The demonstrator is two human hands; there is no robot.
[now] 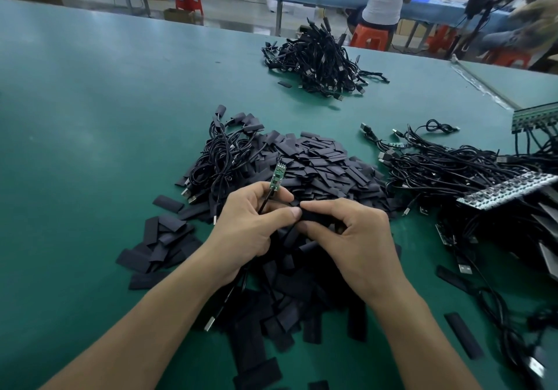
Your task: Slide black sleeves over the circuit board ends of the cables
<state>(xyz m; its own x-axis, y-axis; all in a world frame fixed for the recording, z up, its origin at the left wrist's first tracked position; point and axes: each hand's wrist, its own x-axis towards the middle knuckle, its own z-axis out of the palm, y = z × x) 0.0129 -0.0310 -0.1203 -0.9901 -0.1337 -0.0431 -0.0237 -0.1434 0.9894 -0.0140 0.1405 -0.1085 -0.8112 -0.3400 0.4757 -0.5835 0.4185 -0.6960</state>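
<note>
**Counter**: green top, fills most of the frame.

**Sleeve pile**: flat black pieces, centre of frame, spilling toward the lower edge.

**Cable heaps**: one at the right edge, its loose ends showing plugs and a few green boards. Another lies at upper centre.

**Left hand**: centre of frame, grip clamped on one cable just below its end.

**Right hand**: just right of the left, grip pinched on a single sleeve, whose end touches the left thumb.

**Circuit board**: small, green, bare, standing tilted above the left fingers, apart from the sleeve.

**Step in hand**, as judged: opening the sleeve to start it over the board. Squeeze its two edges so the mouth gapes. Keep the cable hold close under the board so the board stays stiff. Square the mouth to the board's top end, then draw the sleeve down until the board and its joint are covered.
</note>
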